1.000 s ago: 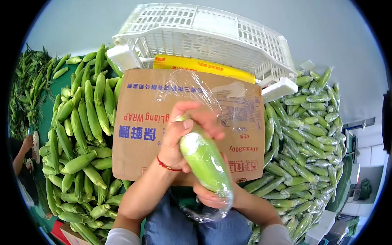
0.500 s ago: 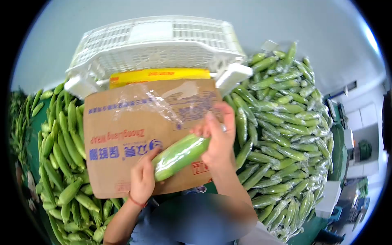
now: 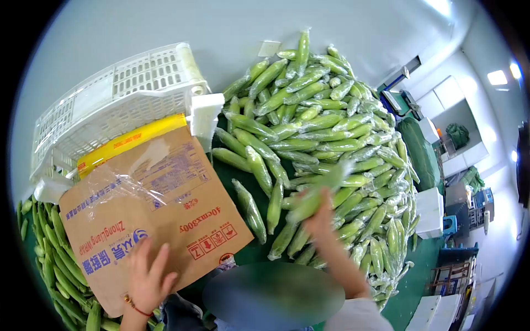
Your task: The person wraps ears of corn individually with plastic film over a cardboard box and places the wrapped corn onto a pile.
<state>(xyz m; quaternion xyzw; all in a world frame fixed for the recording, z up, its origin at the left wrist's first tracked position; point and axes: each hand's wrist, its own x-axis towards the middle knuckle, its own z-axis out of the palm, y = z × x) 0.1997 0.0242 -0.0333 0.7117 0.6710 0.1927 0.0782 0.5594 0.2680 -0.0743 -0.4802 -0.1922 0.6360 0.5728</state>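
A film-wrapped ear of corn (image 3: 316, 199), green in its husk and blurred by motion, is in my right hand (image 3: 320, 219). That hand is held over the near side of a large pile of wrapped corn ears (image 3: 331, 140). With fingers spread and nothing in them, my left hand (image 3: 146, 278) is over the lower edge of a brown cardboard sheet (image 3: 160, 204) with printed lettering. Whether it touches the cardboard I cannot tell. One wrapped ear (image 3: 249, 211) lies apart between the cardboard and the pile.
Behind the cardboard stands a white plastic crate (image 3: 118, 88), with a yellow box edge (image 3: 132, 142) in front of it. Unwrapped corn ears (image 3: 61, 259) are heaped at the left. White boxes (image 3: 429, 212) and shelving stand at the far right, beyond the green tabletop.
My right hand has carried the wrapped ear rightward from the cardboard to over the pile. My left hand has let go of it and opened. The view has turned right.
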